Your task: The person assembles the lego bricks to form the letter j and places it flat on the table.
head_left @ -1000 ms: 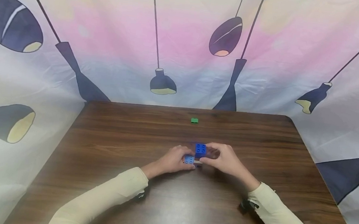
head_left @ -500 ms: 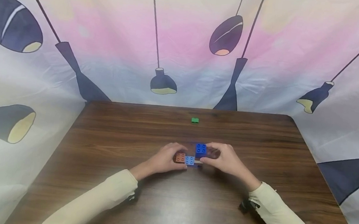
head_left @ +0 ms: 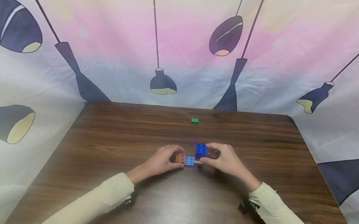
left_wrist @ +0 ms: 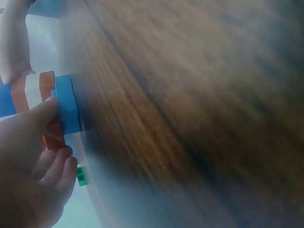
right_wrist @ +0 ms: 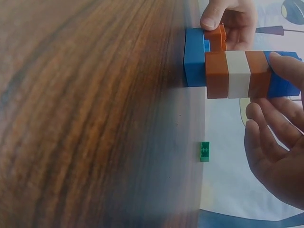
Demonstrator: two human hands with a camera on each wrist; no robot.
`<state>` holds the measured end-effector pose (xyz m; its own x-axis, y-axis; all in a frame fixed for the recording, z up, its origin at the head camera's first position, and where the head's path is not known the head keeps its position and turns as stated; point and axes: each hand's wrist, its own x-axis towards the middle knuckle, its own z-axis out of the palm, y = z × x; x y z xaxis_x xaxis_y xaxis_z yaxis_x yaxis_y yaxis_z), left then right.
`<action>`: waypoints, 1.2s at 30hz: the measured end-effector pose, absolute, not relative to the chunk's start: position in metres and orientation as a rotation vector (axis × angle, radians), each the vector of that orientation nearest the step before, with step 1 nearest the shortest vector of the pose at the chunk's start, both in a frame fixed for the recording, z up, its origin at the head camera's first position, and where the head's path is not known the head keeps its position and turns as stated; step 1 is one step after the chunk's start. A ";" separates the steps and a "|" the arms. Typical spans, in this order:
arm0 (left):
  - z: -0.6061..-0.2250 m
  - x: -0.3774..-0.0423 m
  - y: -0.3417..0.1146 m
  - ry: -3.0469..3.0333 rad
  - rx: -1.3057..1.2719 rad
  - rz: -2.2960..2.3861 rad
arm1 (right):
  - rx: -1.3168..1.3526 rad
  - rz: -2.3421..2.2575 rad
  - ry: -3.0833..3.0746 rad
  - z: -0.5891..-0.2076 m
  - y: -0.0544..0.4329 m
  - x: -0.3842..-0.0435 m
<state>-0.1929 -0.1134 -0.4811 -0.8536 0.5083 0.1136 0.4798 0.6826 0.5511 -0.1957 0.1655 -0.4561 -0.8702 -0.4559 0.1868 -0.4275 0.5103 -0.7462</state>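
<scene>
A light-blue base brick (right_wrist: 194,57) lies on the table, bare studs (head_left: 189,160) showing in the middle of its top. On its left end sits a low orange brick (head_left: 180,158), pinched between the thumb and fingertips of my left hand (head_left: 159,159). A tower rises from the right end: orange brick (right_wrist: 217,75), white brick (right_wrist: 238,74), another orange brick (right_wrist: 259,71), then a dark-blue brick (head_left: 200,149) on top. My right hand (head_left: 226,160) holds that top brick between thumb and fingers; its lower fingers stay beside the tower in the right wrist view.
A small green brick (head_left: 195,120) lies alone near the far edge of the brown wooden table (head_left: 116,127). Behind the table hangs a cloth (head_left: 186,37) printed with lamps. Dark wrist devices show under both sleeves.
My left hand has slid left from around the light-blue studs, uncovering the orange brick on the left end. The right hand and the tower have stayed in place.
</scene>
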 end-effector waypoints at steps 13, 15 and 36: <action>-0.480 -0.201 -0.115 2.821 0.854 0.973 | -0.719 -1.345 2.726 -0.459 0.164 -0.214; -0.479 -0.202 -0.116 2.808 0.834 0.977 | -0.693 -1.348 2.740 -0.459 0.163 -0.217; -0.484 -0.214 -0.116 2.778 0.754 1.094 | -0.579 -1.423 2.754 -0.465 0.157 -0.247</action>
